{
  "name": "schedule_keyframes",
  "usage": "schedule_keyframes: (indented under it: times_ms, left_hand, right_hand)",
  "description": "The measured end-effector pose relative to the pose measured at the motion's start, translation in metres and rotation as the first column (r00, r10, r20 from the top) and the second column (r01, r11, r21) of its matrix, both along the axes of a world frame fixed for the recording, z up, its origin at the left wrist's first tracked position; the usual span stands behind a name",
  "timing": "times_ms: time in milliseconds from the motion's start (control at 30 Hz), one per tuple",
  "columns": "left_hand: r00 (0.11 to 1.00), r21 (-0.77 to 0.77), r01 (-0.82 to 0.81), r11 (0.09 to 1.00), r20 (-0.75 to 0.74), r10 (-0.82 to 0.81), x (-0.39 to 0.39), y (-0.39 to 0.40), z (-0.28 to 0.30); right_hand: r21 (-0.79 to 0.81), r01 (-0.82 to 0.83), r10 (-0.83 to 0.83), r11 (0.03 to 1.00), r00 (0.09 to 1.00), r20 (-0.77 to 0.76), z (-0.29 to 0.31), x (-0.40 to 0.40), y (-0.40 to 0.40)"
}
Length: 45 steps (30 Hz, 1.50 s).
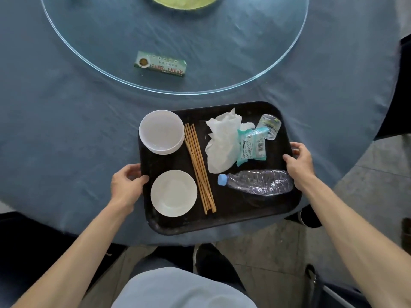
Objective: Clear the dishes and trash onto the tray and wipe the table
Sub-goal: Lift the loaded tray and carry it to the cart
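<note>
- Near the table's front edge, a black tray [233, 218] is sitting on the blue tablecloth [66, 130], its near-right corner hanging just past the table's rim.
- Gripping the tray's left edge is the left hand [124, 185], thumb curling over the rim.
- Clasping the tray's right edge is the right hand [299, 162], fingers wrapping the rim and thumb lying on top.
- At the tray's far-left corner, stacked white bowls [161, 131] are resting; a white saucer [174, 193] is lying at the near-left.
- Wooden chopsticks [199, 167] are running front to back just right of the bowls and saucer.
- Crumpled white napkins [222, 143] are lying right of the chopsticks, with a teal wrapper [253, 146] overlapping them.
- A small clear plastic cup [269, 126] is lying tipped at the far-right corner.
- A crushed water bottle [258, 182] with a blue cap is lying along the near-right side, touching the right hand.
- Beyond the tray, a round glass turntable [244, 52] is covering the table's middle, carrying a green box [160, 64] near its front edge and a yellow-green dish [184, 1] at its far side.
- Grey tiled floor [266, 252] is showing beneath the table's edge, along with dark shoes.
</note>
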<state>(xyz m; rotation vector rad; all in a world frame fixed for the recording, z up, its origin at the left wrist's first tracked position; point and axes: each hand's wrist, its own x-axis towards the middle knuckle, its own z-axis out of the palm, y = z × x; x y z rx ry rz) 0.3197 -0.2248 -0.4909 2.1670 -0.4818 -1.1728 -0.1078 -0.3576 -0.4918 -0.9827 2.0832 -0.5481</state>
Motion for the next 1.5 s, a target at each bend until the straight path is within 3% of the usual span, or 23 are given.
schedule_keyframes:
  times_ms: [333, 733, 967, 1267, 1500]
  left_hand:
    - [0.966, -0.168, 0.252, 0.953, -0.010, -0.258, -0.027, -0.045, 0.041]
    - [0.782, -0.332, 0.595, 0.732, 0.033, -0.622, -0.183, -0.070, 0.131]
    - [0.603, -0.348, 0.761, 0.547, 0.067, -0.795, -0.324, -0.047, 0.169]
    - [0.350, -0.360, 0.887, 0.288, 0.119, -0.929, -0.522, 0.025, 0.200]
    - [0.069, -0.369, 0.929, 0.001, 0.170, -0.983, -0.671, 0.097, 0.227]
  right_hand:
    - [-0.092, 0.223, -0.212, 0.971, 0.971, 0.109, 0.040, -0.058, 0.037]
    - [-0.204, 0.556, -0.526, 0.806, 0.830, 0.186, 0.136, -0.204, 0.199]
    - [-0.262, 0.698, -0.689, 0.666, 0.711, 0.143, 0.179, -0.291, 0.339]
    - [-0.322, 0.849, -0.863, 0.418, 0.482, 0.153, 0.227, -0.375, 0.529]
    - [-0.334, 0.920, -0.955, 0.204, 0.262, 0.139, 0.256, -0.421, 0.658]
